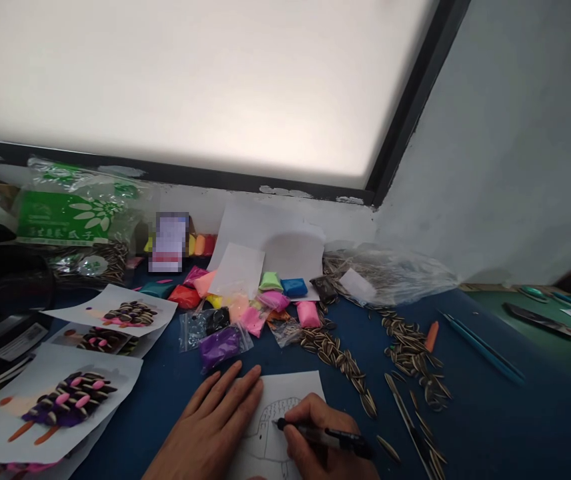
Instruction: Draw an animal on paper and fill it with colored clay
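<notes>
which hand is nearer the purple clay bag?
Left. The left hand lies flat on the paper, fingertips just below the purple clay bag. The right hand, holding the pen, is farther off, lower right.

Your sheet of paper (285, 393) lies at bottom centre; clay packets (245, 300) sit above it, sunflower seeds (405, 347) to its right, finished seed pictures (65, 400) at lower left.

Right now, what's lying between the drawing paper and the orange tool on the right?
In the head view, striped sunflower seeds lie scattered on the blue table between the drawing paper and the orange tool.
</notes>
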